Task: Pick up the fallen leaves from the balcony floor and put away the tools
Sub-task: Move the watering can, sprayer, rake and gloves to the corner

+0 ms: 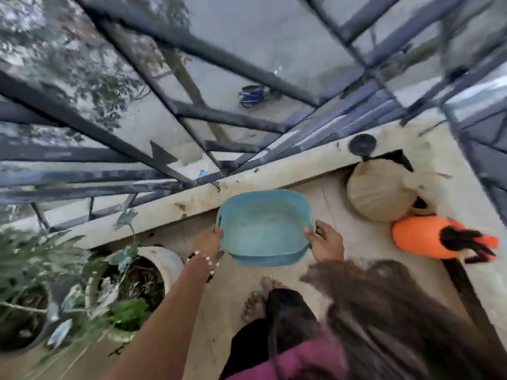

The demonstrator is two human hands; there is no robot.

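A blue plastic basket [264, 229] with perforated walls is held above the balcony floor, in front of me at the middle of the view. My left hand [210, 241], with a bead bracelet on its wrist, grips the basket's left rim. My right hand [326, 242] grips the right rim. Inside, the basket looks empty, though the picture is blurred. A few small dark leaf bits [179, 207] lie on the pale ledge [274, 165] behind the basket.
Potted plants [137, 281] stand at the left. A dark metal grille [170, 111] closes the balcony beyond the ledge. A pale round bag [380, 190], an orange object [419, 237] and a dark round lid [362, 145] sit at the right. My bare feet [260, 297] stand below the basket.
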